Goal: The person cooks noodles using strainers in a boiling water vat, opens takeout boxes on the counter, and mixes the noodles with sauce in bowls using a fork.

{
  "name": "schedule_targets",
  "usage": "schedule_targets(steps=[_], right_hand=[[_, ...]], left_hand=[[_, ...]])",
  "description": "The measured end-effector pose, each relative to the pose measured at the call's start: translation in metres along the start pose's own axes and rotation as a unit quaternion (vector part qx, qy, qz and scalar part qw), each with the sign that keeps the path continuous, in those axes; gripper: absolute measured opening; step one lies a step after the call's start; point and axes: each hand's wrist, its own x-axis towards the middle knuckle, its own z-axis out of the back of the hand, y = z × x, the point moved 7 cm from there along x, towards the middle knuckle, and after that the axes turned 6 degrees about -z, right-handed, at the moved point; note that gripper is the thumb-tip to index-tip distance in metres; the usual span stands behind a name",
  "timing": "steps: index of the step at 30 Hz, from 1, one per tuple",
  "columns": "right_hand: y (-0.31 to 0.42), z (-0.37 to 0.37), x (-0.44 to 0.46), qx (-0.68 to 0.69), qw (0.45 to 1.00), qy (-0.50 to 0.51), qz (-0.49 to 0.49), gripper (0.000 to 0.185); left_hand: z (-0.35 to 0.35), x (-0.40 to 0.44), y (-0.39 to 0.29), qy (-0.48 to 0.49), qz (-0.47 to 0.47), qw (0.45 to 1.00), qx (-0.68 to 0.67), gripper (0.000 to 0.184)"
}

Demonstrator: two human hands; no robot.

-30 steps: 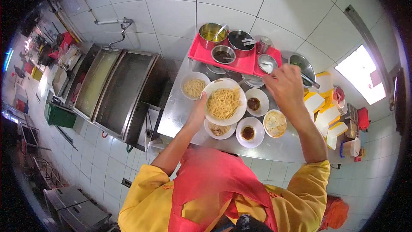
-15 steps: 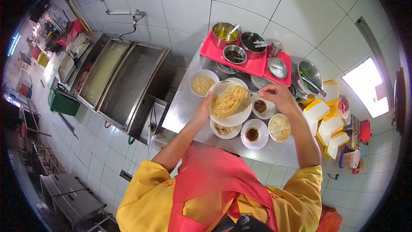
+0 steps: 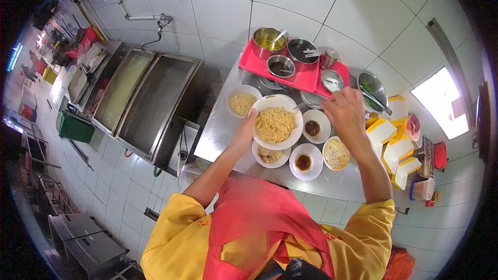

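My left hand (image 3: pixel 245 133) grips the left rim of a white bowl (image 3: pixel 262 145) full of yellow noodles (image 3: pixel 276 124), lifted above the steel table. To its right, my right hand (image 3: pixel 343 111) hovers with curled fingers near the red tray; whatever they hold, if anything, I cannot make out. Beneath it are a bowl with dark sauce (image 3: pixel 313 128) and a bowl with pale, speckled contents (image 3: pixel 336 155). Another dark-sauce bowl (image 3: pixel 304 162) stands nearer me. Partly under the lifted bowl sits a bowl of light brown food (image 3: pixel 270 155). One more noodle bowl (image 3: pixel 242 105) stands behind my left hand.
A red tray (image 3: pixel 307 80) at the back carries metal pots (image 3: pixel 270 41) and small tins. On the right stand a steel bowl of greens with tongs (image 3: pixel 372 92) and yellow-white takeaway boxes (image 3: pixel 394 151). A steel basin unit (image 3: pixel 155 101) lies left of the table (image 3: pixel 213 140).
My right hand has moved right and slightly up, away from the sauce bowl. The noodles now lie lower and more centred in the bowl, which my left hand still grips.
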Motion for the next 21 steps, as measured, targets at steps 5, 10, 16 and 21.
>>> schedule_targets(steps=[5, 10, 16, 21], right_hand=[[0.002, -0.006, -0.005, -0.066, 0.997, 0.030, -0.035, 0.005], [0.013, -0.106, -0.040, 0.266, 0.939, 0.177, -0.125, 0.013], [-0.016, -0.118, -0.054, 0.472, 0.763, 0.311, -0.313, 0.024], [-0.038, -0.079, -0.035, 0.512, 0.750, 0.254, -0.333, 0.023]], left_hand=[[0.017, 0.006, 0.005, -0.039, -0.025, 0.996, 0.071, 0.060], [0.003, 0.009, 0.005, 0.003, -0.039, 0.991, 0.130, 0.059], [0.007, 0.002, 0.018, 0.019, 0.015, 0.998, 0.053, 0.059], [0.003, -0.003, 0.013, 0.003, 0.038, 0.999, 0.023, 0.061]])
